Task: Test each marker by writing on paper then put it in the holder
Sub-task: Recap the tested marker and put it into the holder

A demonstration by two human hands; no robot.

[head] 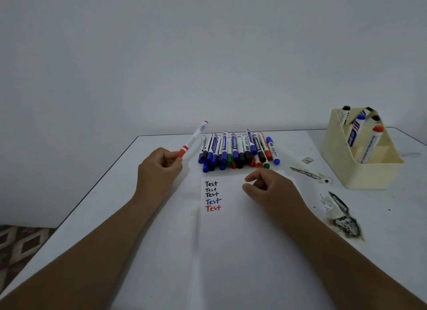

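Observation:
My left hand [159, 168] grips a red marker [193, 140] by its capped end; the marker points up and away, raised above the table. My right hand [269, 186] hovers over the top of the white paper [242, 240], fingers loosely curled and holding nothing. The paper carries the word "Test" three times in black, once in blue and once in red. A pile of several markers [238, 151] in black, blue, red and green lies just beyond the paper. At the far right stands a cream holder [369, 171] with several markers upright in it.
The white table [138, 217] has dark scuffed stains [344, 222] to the right of the paper, between it and the holder. The table's left edge runs diagonally, with patterned floor [20, 242] beyond. A plain wall stands right behind the table.

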